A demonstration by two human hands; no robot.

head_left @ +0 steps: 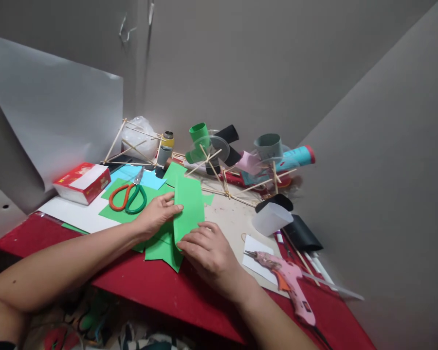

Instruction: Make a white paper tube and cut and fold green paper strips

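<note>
A folded piece of green paper (190,201) stands tilted between my two hands. My left hand (159,214) pinches its left edge, thumb on the face toward me. At the lower edge, the closed fingers of my right hand (209,253) grip the same paper. More cut green sheets (158,250) lie beneath, partly covered by my hands. Scissors (127,197) with one orange and one green handle rest on the papers left of my left hand. To the right of my right hand lies a pink glue gun (294,282), its nozzle over a small white paper (259,257).
Stick frames (226,187) with paper tubes and clear discs stand at the back. A red-and-white tissue pack (82,182) sits at left, near a large white sheet (58,107). Black (302,233) and white (272,218) curled pieces lie right. Red cloth (190,301) covers the table's front edge.
</note>
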